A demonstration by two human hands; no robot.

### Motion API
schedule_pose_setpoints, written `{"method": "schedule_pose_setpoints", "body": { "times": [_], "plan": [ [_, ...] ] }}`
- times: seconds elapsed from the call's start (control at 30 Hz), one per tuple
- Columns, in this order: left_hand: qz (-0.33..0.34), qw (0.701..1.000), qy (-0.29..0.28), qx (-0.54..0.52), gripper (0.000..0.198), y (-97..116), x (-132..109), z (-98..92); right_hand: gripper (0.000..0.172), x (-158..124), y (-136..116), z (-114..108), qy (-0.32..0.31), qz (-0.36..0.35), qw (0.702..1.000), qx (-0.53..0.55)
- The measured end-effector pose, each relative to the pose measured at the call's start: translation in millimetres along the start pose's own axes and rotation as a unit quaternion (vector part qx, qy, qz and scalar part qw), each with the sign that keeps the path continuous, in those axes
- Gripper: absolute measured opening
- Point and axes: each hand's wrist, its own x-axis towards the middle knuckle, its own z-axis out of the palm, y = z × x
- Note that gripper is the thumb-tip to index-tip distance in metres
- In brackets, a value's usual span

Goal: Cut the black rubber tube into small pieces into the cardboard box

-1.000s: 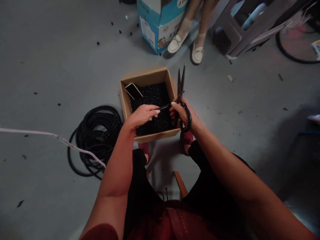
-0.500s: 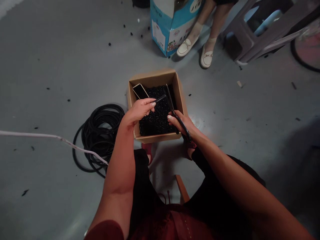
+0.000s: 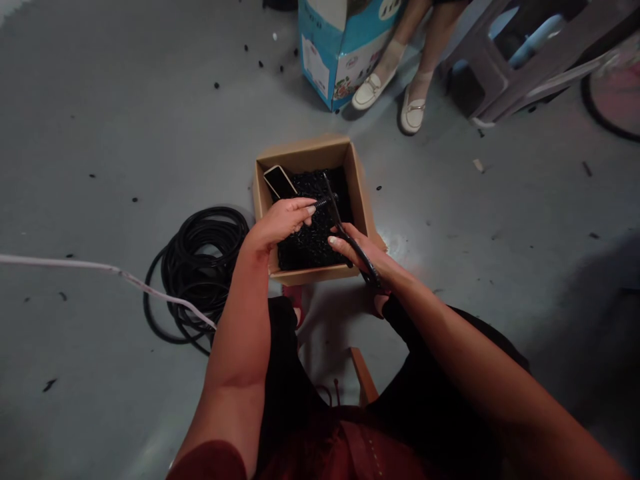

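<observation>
Over the cardboard box [image 3: 363, 200], my left hand [image 3: 287, 219] pinches a short black ribbed strip [image 3: 321, 203] that points to the right. My right hand [image 3: 357, 247] is closed on dark-handled scissors [image 3: 338, 217], whose blades point away from me and meet the free end of the strip. Whether the blades are fully closed cannot be made out. Below both hands, many small black pieces [image 3: 313, 247] fill the box. A phone-like object [image 3: 280, 181] with a dark face and pale rim leans in the box's far left corner.
A coil of black tubing [image 3: 173, 267] lies left of the box, with a pale cord [image 3: 100, 265] across it. Beyond stand a blue-and-white carton [image 3: 320, 63], another person's feet in white shoes [image 3: 414, 115] and a grey plastic stool [image 3: 480, 87]. Small black bits dot the floor.
The scissors and my right hand have shifted slightly left, the blades now at the strip's end. Less of the strip shows beyond my left fingers. A small dark bit appears just right of the blades.
</observation>
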Motion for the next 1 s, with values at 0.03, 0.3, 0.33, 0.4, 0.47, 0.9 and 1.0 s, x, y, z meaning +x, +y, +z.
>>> {"method": "schedule_pose_setpoints", "body": {
  "times": [0.03, 0.3, 0.33, 0.4, 0.47, 0.9, 1.0],
  "plan": [
    [0.001, 1.000, -0.002, -0.001, 0.032, 0, 0, 0.4, 0.043, -1, -1, 0, 0.002, 0.001, 1.000, 0.003],
    [0.005, 1.000, -0.008, 0.028, 0.035, 0, -1, 2.7, 0.046, -1, -1, 1, 0.003, -0.008, 1.000, 0.024],
    [0.004, 0.999, -0.008, 0.031, 0.036, 1, -1, 3.1, 0.046, -1, -1, 1, 0.001, -0.007, 1.000, 0.023],
    [0.003, 0.999, -0.012, 0.034, 0.037, 1, -1, 3.8, 0.044, -1, -1, 1, 0.000, -0.002, 1.000, 0.019],
    [0.002, 0.999, -0.014, 0.033, 0.037, 1, -1, 4.1, 0.042, 0, -1, 1, 0.001, 0.007, 1.000, 0.021],
    [-0.012, 1.000, -0.025, 0.011, 0.033, 2, 0, 4.9, 0.041, 7, 10, 6, 0.052, 0.040, 0.997, -0.046],
    [-0.015, 0.999, -0.024, 0.018, 0.030, 2, 0, 6.2, 0.042, 9, 14, 8, 0.080, 0.029, 0.993, -0.085]
  ]
}}
